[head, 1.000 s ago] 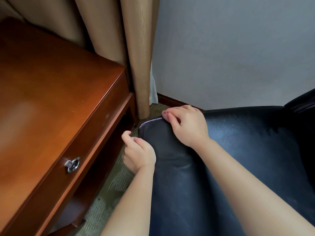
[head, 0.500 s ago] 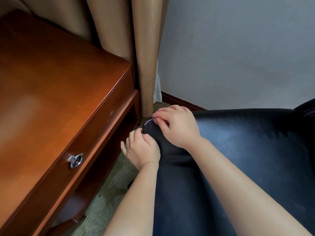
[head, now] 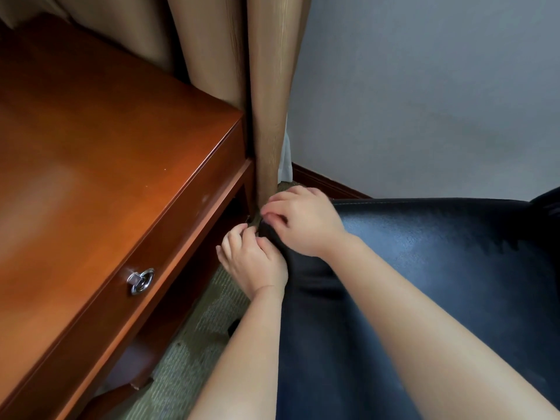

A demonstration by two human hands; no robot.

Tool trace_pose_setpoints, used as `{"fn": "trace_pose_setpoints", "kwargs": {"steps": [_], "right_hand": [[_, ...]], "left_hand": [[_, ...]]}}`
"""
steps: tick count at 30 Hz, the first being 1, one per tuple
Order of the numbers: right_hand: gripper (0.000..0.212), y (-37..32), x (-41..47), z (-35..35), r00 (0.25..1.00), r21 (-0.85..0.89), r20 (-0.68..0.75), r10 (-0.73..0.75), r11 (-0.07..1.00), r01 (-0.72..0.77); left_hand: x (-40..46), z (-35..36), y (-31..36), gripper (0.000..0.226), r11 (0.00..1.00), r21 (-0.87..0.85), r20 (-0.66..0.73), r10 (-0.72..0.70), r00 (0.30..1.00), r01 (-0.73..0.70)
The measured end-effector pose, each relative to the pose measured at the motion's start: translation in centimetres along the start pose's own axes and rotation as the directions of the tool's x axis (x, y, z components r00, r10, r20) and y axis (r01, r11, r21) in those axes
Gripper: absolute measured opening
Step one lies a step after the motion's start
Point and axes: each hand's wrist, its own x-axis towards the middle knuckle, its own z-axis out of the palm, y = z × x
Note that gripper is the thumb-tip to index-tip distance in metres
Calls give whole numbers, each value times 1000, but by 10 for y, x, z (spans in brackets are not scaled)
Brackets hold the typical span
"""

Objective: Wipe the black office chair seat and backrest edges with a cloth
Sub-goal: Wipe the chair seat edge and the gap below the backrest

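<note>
Black chair seat (head: 424, 298) filling the lower right, from about 3 to 6 o'clock, front-left corner pushed up toward 11 o'clock beside the wooden desk (head: 106, 177) and the hanging curtain (head: 266, 116). Both hands gathered on that corner: right hand (head: 303, 222) on top, fingers (head: 274, 207) curled down over the corner edge, apparently pinching something small and dark against the upholstery; left hand (head: 254, 262) just beside it at 7 o'clock, fingers (head: 239, 237) bent around the outer side of the same corner, touching the seat. Cloth not plainly visible; possibly bunched under the right hand, cannot tell from this view. Seat edge running long from the corner toward 3 o'clock along the far side, and toward 6 o'clock along the near-left side. Right hand nearer the far edge, so probably the one to sweep along it toward 3 o'clock; left hand better placed for the side edge beside the carpet (head: 188, 359). Tight gap between corner and desk leg, likely cramping any stroke there. Backrest barely in view at the far right.
</note>
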Motion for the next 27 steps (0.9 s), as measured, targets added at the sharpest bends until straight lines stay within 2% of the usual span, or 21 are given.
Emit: {"fn": "trace_pose_setpoints", "kwargs": {"steps": [3,4,6,9,11,12,14,17,19,22,25,27], "right_hand": [[31,-10,16,3,978,-103,171,-118,985,137],[31,-10,17,0,974,-102,189,-126,984,147],[27,-1,11,-4,985,-43,141,-97,994,104],[23,25,-9,-12,999,72,-25,47,996,-45],[23,29,-16,-10,986,105,-107,125,988,-114],[24,24,-16,-7,985,78,-129,117,991,-107],[25,7,-12,0,990,21,-130,46,999,-44],[36,-13,-3,11,998,-19,-28,-61,998,61],[34,-8,-2,6,998,0,0,-56,998,56],[27,19,-14,-12,996,84,-85,38,996,-31],[24,63,-34,-33,941,145,-83,329,938,-315],[24,73,-42,-34,890,149,-117,441,894,-423]], "left_hand": [[-2,-3,1,37,999,-15,21,-49,999,49],[-2,-4,1,36,999,-11,24,-47,999,48],[-3,-4,1,46,1000,12,16,-24,1000,24],[0,-4,4,63,999,37,-17,3,1000,-3],[0,-4,4,65,999,49,-9,12,1000,-11],[0,-4,3,64,999,46,2,10,1000,-10],[-1,-4,3,53,999,45,33,-8,999,7],[-1,-4,2,23,998,53,72,-37,997,34],[-2,-3,2,29,998,57,52,-19,998,16],[-1,-3,5,54,998,45,-16,34,999,-33],[0,-2,6,49,996,68,15,50,999,-51],[1,-1,6,47,994,81,27,64,998,-66]]}}
